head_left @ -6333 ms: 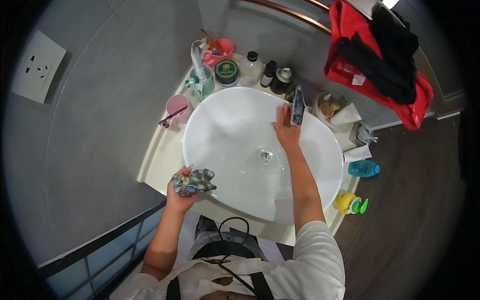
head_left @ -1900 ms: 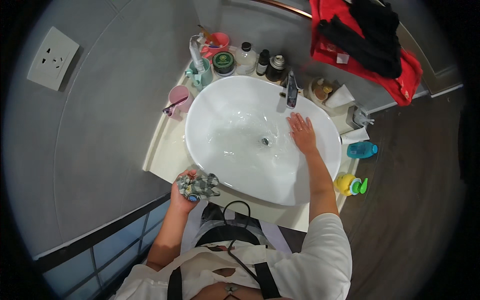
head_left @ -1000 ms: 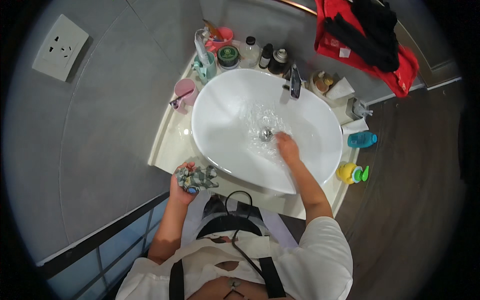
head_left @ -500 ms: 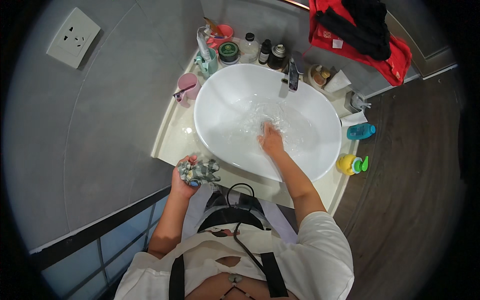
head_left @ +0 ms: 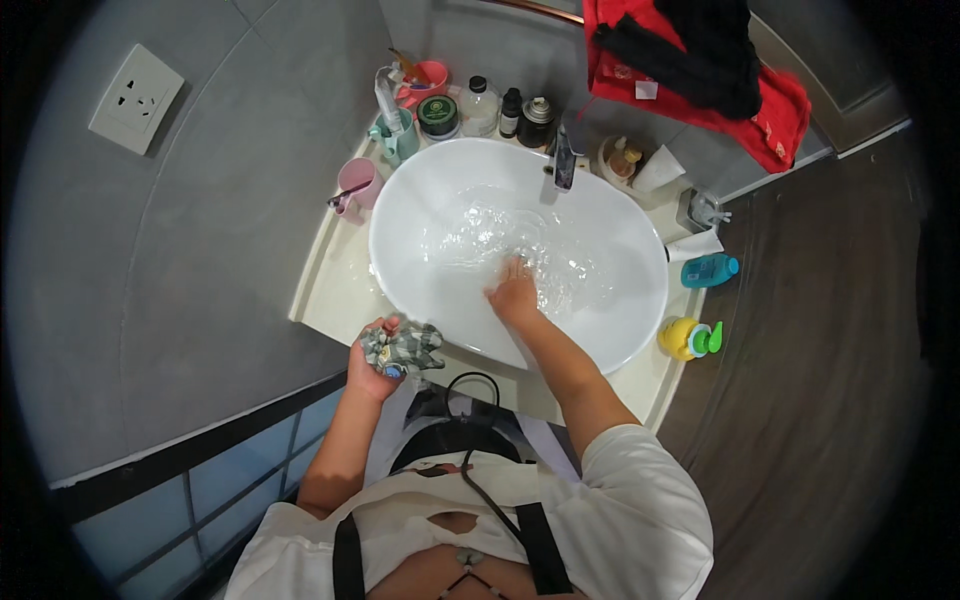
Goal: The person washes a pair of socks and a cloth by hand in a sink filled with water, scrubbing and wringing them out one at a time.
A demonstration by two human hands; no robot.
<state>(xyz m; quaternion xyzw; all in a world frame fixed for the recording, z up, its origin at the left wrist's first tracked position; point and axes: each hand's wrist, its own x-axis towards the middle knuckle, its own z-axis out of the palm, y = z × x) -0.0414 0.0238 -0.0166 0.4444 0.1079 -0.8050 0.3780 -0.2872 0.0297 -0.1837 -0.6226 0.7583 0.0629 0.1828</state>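
Observation:
My left hand (head_left: 374,362) is closed around a crumpled grey-and-white checked cloth item (head_left: 402,347) with small yellow and blue spots. It is held just off the near left rim of the sink, above the counter's front edge. My right hand (head_left: 514,292) reaches into the white oval sink (head_left: 420,310), its fingers stretched out into the rippling water (head_left: 490,232) and a little blurred. Nothing shows in that hand. The dark metal faucet (head_left: 564,170) stands at the far side of the basin.
Cups, jars and bottles line the back of the counter (head_left: 335,285), with a pink mug (head_left: 360,184) at the left. A blue bottle (head_left: 710,270) and a yellow pump bottle (head_left: 688,339) stand along the right edge. Red cloth (head_left: 790,110) hangs at the upper right.
My right hand has moved nearer to me and slightly left in the basin, and ripples have spread over the water. My left hand still holds the checked cloth item; the view has shifted slightly.

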